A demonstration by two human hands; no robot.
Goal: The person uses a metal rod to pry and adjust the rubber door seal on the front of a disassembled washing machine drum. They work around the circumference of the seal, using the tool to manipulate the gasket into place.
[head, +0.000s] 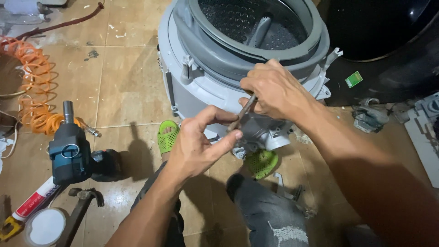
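Note:
A grey washing-machine tub [201, 87] stands on the tiled floor, its perforated drum [238, 20] and rubber door gasket facing up. My right hand [274, 89] is closed around a thin metal rod-like tool [242, 112] at the tub's front rim. My left hand [201, 142] pinches the lower end of the same tool with thumb and forefinger. Just behind the hands a grey plastic fitting [260, 132] juts from the tub's lower edge. My feet in green perforated slippers [168, 136] rest under the tub.
A dark cordless impact wrench [71, 153] lies on the floor at left, beside an orange coiled air hose [32, 87]. A sealant tube [32, 201], a round lid [45, 226] and a hammer [80, 206] lie nearby. A black appliance casing [388, 45] stands at right.

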